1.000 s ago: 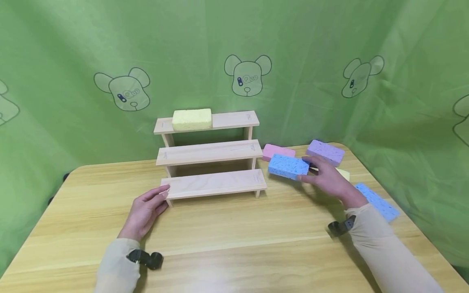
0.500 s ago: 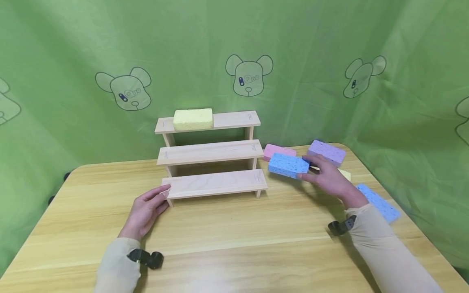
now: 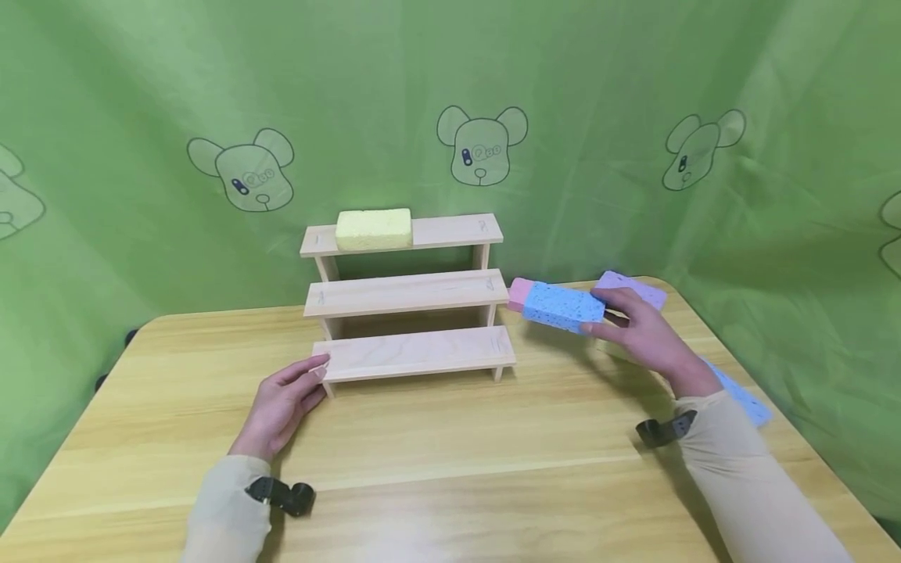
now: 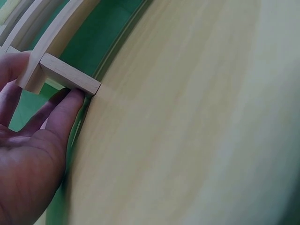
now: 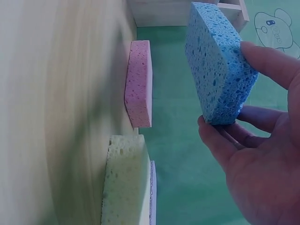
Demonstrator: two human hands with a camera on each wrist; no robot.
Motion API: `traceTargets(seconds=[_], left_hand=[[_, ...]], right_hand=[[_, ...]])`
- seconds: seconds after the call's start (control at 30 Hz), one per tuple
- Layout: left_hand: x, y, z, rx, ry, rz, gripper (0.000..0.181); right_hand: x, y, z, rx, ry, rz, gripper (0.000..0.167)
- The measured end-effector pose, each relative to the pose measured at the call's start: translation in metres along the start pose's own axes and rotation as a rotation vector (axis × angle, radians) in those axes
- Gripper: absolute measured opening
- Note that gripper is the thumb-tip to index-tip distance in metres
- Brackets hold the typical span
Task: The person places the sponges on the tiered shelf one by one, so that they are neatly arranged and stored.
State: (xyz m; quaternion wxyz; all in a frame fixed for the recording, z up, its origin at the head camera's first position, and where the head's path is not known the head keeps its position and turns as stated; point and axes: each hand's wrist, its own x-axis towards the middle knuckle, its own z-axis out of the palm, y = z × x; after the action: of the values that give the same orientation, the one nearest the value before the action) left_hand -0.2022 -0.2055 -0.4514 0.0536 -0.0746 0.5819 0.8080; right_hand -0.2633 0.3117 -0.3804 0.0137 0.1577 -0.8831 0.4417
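Observation:
My right hand (image 3: 651, 332) pinches a speckled blue sponge (image 3: 563, 306) by its right end, thumb on one side and fingers on the other. In the right wrist view the blue sponge (image 5: 215, 61) is held off the table. To its left stands a three-tier wooden shelf (image 3: 415, 356) with a pale yellow sponge (image 3: 375, 229) on the top tier, left of middle. My left hand (image 3: 281, 403) grips the left end of the bottom tier. In the left wrist view its fingers (image 4: 68, 110) touch the end board.
A pink sponge (image 5: 138, 84), partly hidden in the head view, lies near the shelf's right side. Another yellow sponge (image 5: 123, 183) and a purple sponge (image 3: 633, 288) lie beyond the right hand. A second blue sponge (image 3: 746, 399) lies near the table's right edge. Green curtain (image 3: 380, 94) surrounds the table.
My right hand has lifted the blue sponge and moved it slightly back and right, so it now covers most of the pink sponge in the head view. The left hand stays in place.

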Motion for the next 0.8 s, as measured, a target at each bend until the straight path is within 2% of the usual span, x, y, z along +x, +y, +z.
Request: traceTargets(seconds=[0.37,0.57,0.8], left_hand=[[0.000,0.000,0.001,0.009,0.003,-0.012,0.023],[0.000,0.000,0.001,0.007,0.003,-0.011,0.023],[0.000,0.001,0.001,0.009,0.000,-0.009,0.021]], right_hand=[[0.001,-0.003,-0.007,-0.008,0.034,0.017,0.070],[0.000,-0.012,-0.013,0.022,0.082,-0.033,0.065],[0.001,-0.026,-0.021,0.062,0.118,-0.038,0.061]])
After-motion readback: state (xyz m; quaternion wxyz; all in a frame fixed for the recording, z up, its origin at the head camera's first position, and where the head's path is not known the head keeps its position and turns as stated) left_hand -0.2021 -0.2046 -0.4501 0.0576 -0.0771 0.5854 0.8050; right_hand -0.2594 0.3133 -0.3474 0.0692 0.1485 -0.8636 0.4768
